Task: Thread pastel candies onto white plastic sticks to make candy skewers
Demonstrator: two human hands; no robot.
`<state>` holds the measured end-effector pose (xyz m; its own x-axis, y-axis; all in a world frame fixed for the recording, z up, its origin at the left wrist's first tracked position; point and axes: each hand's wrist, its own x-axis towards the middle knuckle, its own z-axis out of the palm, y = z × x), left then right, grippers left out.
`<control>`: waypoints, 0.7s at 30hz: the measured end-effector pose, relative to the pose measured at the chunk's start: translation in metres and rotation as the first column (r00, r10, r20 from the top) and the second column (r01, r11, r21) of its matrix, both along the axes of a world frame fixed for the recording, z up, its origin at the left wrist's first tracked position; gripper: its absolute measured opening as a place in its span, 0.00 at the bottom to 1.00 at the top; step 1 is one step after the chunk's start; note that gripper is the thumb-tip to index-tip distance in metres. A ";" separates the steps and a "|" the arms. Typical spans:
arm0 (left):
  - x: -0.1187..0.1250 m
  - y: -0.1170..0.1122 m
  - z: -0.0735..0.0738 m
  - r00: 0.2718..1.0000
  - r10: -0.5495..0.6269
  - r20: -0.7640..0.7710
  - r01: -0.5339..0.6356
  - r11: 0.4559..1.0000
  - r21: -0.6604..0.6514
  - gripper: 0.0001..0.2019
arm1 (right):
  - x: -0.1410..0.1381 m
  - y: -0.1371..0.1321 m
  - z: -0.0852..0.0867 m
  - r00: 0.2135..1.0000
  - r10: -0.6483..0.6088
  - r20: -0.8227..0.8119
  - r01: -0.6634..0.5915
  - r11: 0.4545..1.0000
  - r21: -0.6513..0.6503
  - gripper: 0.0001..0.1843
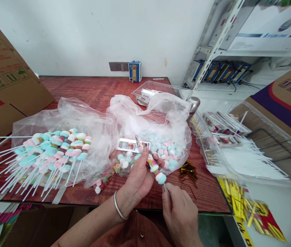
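Observation:
Between my hands, over the table's front edge, is a marshmallow skewer (160, 177) with blue, white and coloured pieces. My left hand (140, 174), a bangle on its wrist, is closed around its upper part, where a colourful wrapper shows at the fingers. Lower down, my right hand (180, 211) pinches the stick just beneath the blue marshmallow. Behind my left hand lies a white printed packet (128, 145). Loose blue, pink and white marshmallows (171, 152) fill a clear plastic bag (145, 120) just beyond. Gold twist ties (188, 170) rest right of my hands.
Many finished marshmallow skewers (55, 147) lie piled on plastic at the left, sticks pointing forward. At right, a clear bin (227, 175) holds white sticks and packets. Cardboard boxes (8, 72) flank the table (83, 85). A clear tray (171, 90) and metal cup (193, 104) stand behind.

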<state>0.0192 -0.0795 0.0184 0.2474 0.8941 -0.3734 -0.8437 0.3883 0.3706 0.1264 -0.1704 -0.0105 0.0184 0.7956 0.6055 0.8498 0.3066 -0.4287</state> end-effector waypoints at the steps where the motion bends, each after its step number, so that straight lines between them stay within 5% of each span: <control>1: 0.002 -0.002 0.000 1.000 -0.003 -0.002 0.003 0.999 0.037 0.16 | -0.001 0.002 0.001 0.993 -0.007 -0.116 -0.004 0.996 -0.092 0.07; 5: 0.009 -0.010 -0.003 0.999 -0.042 0.009 0.041 0.995 0.087 0.16 | -0.005 0.007 0.004 0.888 -0.090 -0.452 -0.069 0.944 -0.322 0.12; 9: 0.001 -0.003 -0.006 0.999 -0.051 -0.005 0.051 0.998 0.020 0.15 | -0.004 0.008 0.001 0.879 -0.091 -0.468 -0.074 0.943 -0.323 0.11; 13: -0.011 0.015 -0.006 1.000 0.004 -0.026 -0.003 1.000 0.029 0.14 | 0.001 0.007 -0.004 0.949 -0.022 -0.316 -0.054 0.972 -0.230 0.07; 16: -0.011 0.023 -0.007 1.000 0.013 -0.008 -0.013 1.000 -0.010 0.09 | 0.002 0.007 -0.005 1.000 -0.004 -0.017 0.004 1.000 -0.024 0.06; 21: 0.003 0.025 -0.013 0.989 0.118 -0.088 -0.127 0.987 -0.103 0.12 | 0.002 0.006 -0.005 0.962 0.009 0.272 -0.037 0.994 0.100 0.11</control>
<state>0.0222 -0.0546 0.0057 0.1035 0.8690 -0.4839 -0.8561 0.3255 0.4014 0.1285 -0.1645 -0.0151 -0.1747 0.7271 0.6640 0.9219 0.3576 -0.1491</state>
